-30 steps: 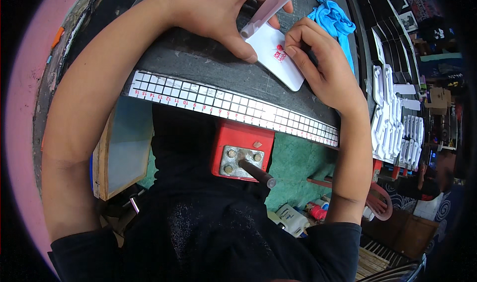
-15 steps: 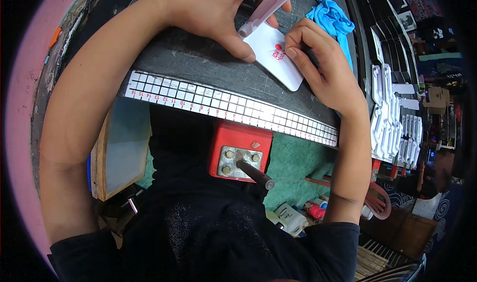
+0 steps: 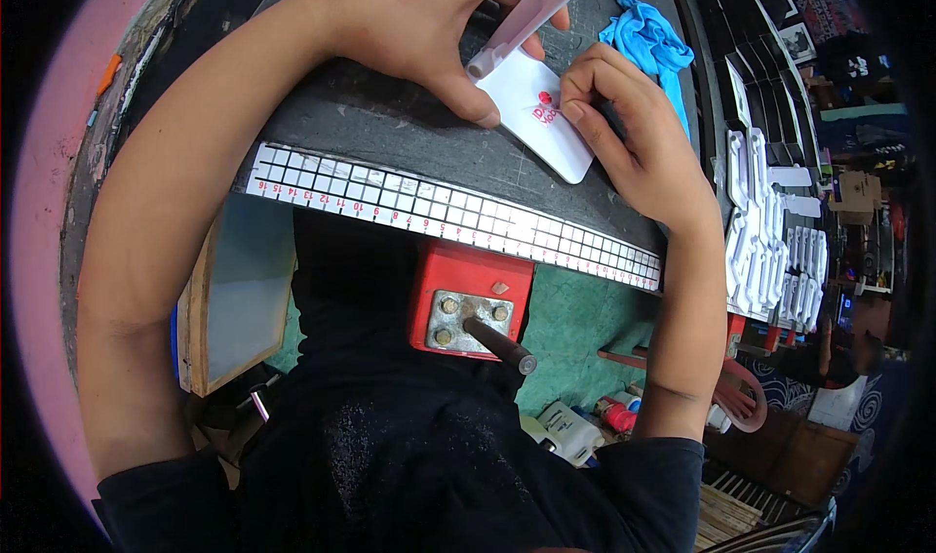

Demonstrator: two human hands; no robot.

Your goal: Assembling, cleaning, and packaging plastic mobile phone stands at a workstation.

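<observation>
A crumpled blue cloth (image 3: pixel 651 41) lies near the right edge of the tabletop (image 3: pixel 341 124), beyond the right hand (image 3: pixel 624 124). The white stand (image 3: pixel 531 104) is in from the near edge, closer to the right corner than the left; its flat base carries a red print, and its upright panel is cut off by the top of the view. The left hand (image 3: pixel 419 36) grasps the stand, thumb at the base's left edge, other fingers around the panel and partly hidden by it. The right hand's thumb and forefinger are pinched together at the base's right edge, covering part of the print; I cannot tell whether anything thin is between them.

I count one stand, one cloth, one ruler strip (image 3: pixel 448 212) and, on the metal plate (image 3: pixel 458 331) of a red block (image 3: pixel 426 295), three visible bolt heads and one rod (image 3: pixel 502 348). The white pieces (image 3: pixel 756 241) off to the right are over a dozen, too crowded to count exactly.

The tabletop is dark grey and scuffed, the gridded strip running along its near edge. Below are a wood-edged panel (image 3: pixel 239 304), a green floor (image 3: pixel 565 329) and a whitish jug (image 3: pixel 571 431); a pink surface (image 3: pixel 49 309) borders the left.
</observation>
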